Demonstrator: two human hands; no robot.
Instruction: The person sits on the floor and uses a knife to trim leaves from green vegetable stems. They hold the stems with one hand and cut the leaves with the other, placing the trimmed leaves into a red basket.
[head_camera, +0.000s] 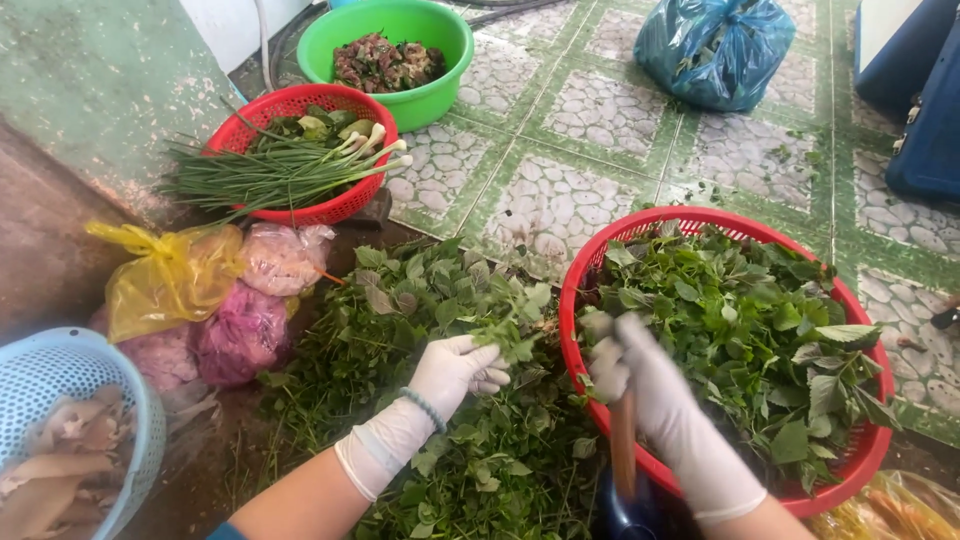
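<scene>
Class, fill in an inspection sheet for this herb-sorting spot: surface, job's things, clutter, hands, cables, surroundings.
Surface: green-and-white patterned tile floor, scattered leaf bits.
Job's things: leafy sprig; loose pile of greens; large red basket full of leaves.
Clutter: small red basket with green onions; green bowl; yellow bag; pink bags; blue basket; blue bag.
Hands: left hand gloved, pinching the sprig; right hand gloved, blurred.
Cables: hoses by the wall.
Surroundings: worn wall.
</scene>
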